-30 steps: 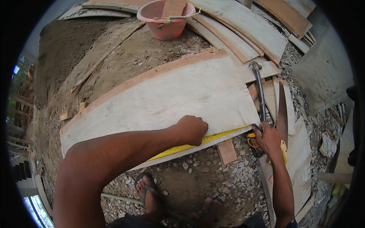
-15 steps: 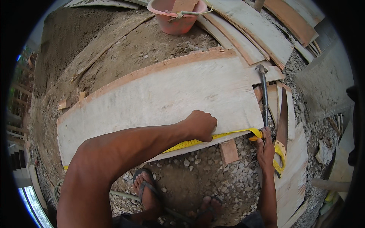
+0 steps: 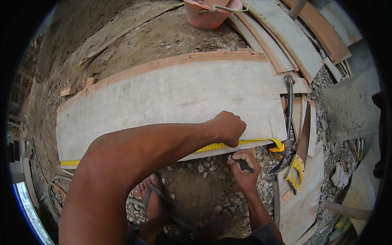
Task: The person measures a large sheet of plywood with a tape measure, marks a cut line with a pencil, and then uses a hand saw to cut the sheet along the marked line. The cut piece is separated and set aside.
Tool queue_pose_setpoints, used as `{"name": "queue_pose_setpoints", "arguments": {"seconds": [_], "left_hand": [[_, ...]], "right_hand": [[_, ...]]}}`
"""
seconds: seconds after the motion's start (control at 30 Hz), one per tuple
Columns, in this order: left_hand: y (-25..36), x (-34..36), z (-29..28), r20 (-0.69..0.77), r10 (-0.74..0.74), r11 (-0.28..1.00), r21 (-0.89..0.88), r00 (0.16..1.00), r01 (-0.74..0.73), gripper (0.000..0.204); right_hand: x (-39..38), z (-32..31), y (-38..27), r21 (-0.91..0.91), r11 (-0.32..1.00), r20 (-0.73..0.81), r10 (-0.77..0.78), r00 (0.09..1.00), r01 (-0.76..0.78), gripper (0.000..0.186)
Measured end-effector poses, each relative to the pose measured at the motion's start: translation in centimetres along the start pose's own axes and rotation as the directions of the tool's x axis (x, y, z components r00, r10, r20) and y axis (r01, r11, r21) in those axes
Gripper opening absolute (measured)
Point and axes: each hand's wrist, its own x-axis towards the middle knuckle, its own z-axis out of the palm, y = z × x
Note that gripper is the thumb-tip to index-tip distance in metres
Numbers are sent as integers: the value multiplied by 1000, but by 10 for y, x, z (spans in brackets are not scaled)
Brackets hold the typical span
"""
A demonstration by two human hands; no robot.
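A whitish board [image 3: 171, 94] with a curved far edge lies crosswise before me. The yellow tape [image 3: 257, 141] stretches along its near edge to its yellow-and-black case [image 3: 277, 152] at the right end, hanging over the edge. My left hand [image 3: 227, 127] is closed in a fist on the board over the tape; what its fingers hold is hidden. Just below the edge, my right hand [image 3: 244, 167] grips a small dark tool. A hammer [image 3: 290, 110] lies at the board's right end, beside a yellow-handled handsaw [image 3: 297, 173].
A pink tub [image 3: 206, 20] sits on dirt at the back, beside stacked curved panels [image 3: 300, 41]. A concrete slab [image 3: 349, 106] stands at right. Gravel [image 3: 204, 167], offcuts and a coiled hose [image 3: 57, 183] lie around my sandalled feet [image 3: 155, 196].
My right hand has left the hammer and tape case and moved left, below the board's edge, with the dark tool. My left fist appears further right. The view has shifted slightly.
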Motion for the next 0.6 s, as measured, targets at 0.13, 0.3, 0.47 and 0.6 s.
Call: {"name": "queue_pose_setpoints", "arguments": {"seconds": [0.13, 0.3, 0.47, 0.6], "left_hand": [[1, 2, -1, -8, 0, 1000, -4, 1000, 0, 21], [4, 4, -5, 47, -32, 999, -4, 998, 33, 24], [5, 2, -5, 53, -20, 1000, -10, 998, 21, 24], [4, 1, -3, 27, -34, 999, -27, 999, 35, 24]], "right_hand": [[6, 1, 5, -58, 998, -24, -25, 999, 23, 13], [7, 11, 15, -52, 981, -2, -188, 982, 187, 15], [9, 18, 19, -73, 991, -3, -115, 993, 115, 15], [8, 17, 17, -52, 988, -28, -149, 988, 148, 15]]}}
